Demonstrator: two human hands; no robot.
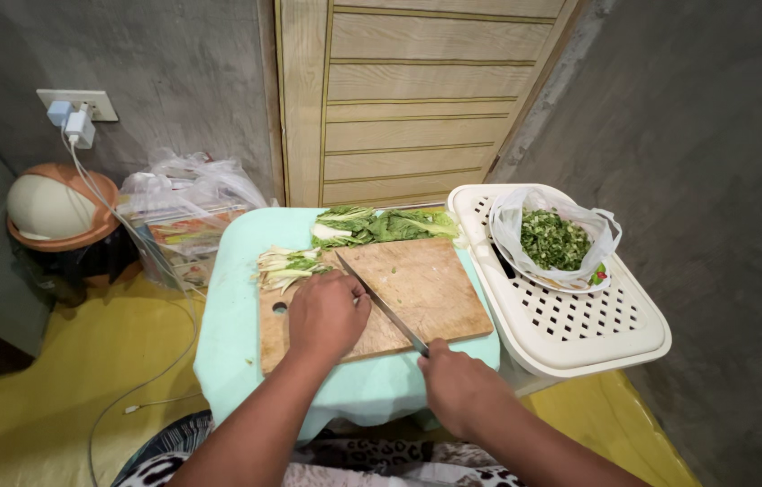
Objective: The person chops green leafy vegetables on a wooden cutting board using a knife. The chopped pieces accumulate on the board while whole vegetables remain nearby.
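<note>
A wooden cutting board lies on a pale green table. My left hand rests curled on the board, beside a bunch of cut green stems at its left corner. My right hand grips the handle of a knife, whose blade slants across the board toward my left hand. Leafy greens lie along the table's far edge behind the board.
A white slotted tray at the right carries a plastic bag of chopped greens. At the left stand a brown and cream bin and a plastic bag of packets. A cable hangs from a wall socket.
</note>
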